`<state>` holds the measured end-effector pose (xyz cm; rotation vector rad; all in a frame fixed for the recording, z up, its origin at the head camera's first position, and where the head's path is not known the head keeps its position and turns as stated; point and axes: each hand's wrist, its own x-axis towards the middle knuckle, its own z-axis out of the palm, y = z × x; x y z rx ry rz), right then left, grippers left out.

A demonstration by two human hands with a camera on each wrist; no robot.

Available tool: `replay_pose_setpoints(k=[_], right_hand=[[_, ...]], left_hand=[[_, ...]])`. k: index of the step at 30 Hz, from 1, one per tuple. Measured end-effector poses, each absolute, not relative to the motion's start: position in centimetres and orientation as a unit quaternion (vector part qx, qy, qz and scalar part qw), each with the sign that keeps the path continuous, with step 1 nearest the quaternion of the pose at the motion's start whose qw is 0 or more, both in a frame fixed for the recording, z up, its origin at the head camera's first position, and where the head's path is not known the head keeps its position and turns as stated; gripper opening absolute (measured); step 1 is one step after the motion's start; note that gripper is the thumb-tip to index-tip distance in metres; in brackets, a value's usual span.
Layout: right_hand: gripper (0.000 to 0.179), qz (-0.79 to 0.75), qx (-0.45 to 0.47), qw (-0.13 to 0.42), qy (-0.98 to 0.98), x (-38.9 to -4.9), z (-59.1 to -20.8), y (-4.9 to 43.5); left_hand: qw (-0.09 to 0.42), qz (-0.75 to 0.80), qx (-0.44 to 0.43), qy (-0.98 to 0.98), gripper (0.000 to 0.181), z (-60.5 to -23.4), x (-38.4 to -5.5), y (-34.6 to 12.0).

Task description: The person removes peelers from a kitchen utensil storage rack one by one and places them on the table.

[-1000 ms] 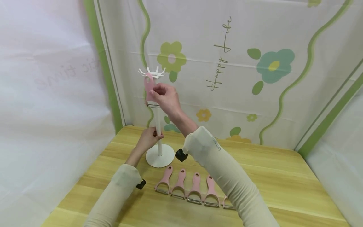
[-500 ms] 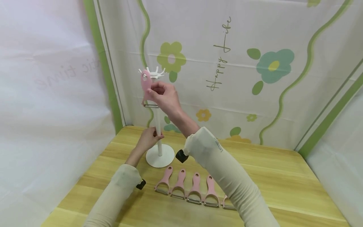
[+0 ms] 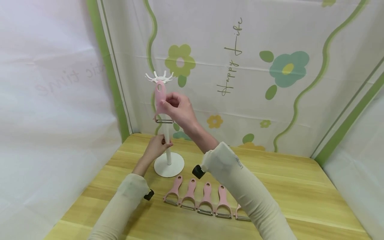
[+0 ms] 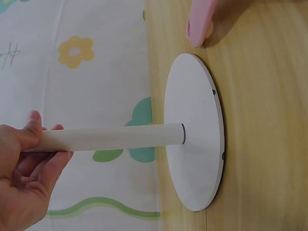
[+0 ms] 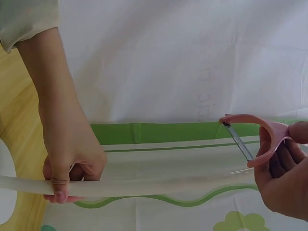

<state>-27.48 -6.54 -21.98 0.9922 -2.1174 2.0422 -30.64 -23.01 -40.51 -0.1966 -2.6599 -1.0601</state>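
A white stand (image 3: 167, 132) with a round base and a crown of upturned hooks (image 3: 160, 78) stands at the left back of the table. Its pole is gripped low down by my left hand (image 3: 156, 146), thumb and fingers around it, as the left wrist view (image 4: 29, 163) also shows. My right hand (image 3: 181, 110) pinches a pink peeler (image 3: 160, 96) by its handle, blade end down. The handle's hole is just below the hooks and overlaps the pole's top in the head view. In the right wrist view the peeler's blade (image 5: 238, 142) points toward the left hand.
Several pink peelers (image 3: 207, 200) lie in a row on the wooden table (image 3: 300, 200) in front of the stand, handles pointing away; the right sleeve (image 3: 246, 186) partly covers the rightmost. A printed curtain (image 3: 234, 126) hangs close behind the stand.
The peeler in my right hand first shifted left and up beside the hooks, then came back right and down below them. My left hand has stayed on the pole.
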Motion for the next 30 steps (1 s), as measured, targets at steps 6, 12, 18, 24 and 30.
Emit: replay_pose_setpoints(k=[6,12,18,24,30], right_hand=[[0.011,0.667,0.301,0.013,-0.681,-27.5,-22.9,-5.0],[0.01,0.677,0.296,0.014,-0.674,-27.8,-23.6,-4.1],[0.013,0.68,0.291,0.016,-0.673,-27.7,-24.5,-3.0],[0.015,0.677,0.288,0.026,-0.677,-27.5,-25.4,-1.5],[0.015,0.676,0.274,0.024,-0.683,-27.5,-26.6,0.1]], left_hand=[[0.134,-0.373,-0.069,-0.915,0.017,-40.5,-30.7,-23.2],[0.137,-0.37,-0.069,-0.916,0.015,-40.5,-30.7,-23.1],[0.139,-0.368,-0.073,-0.916,0.014,-40.6,-30.6,-22.9],[0.142,-0.368,-0.082,-0.915,0.015,-40.6,-30.7,-22.9],[0.141,-0.37,-0.078,-0.915,0.014,-40.8,-30.7,-23.0]])
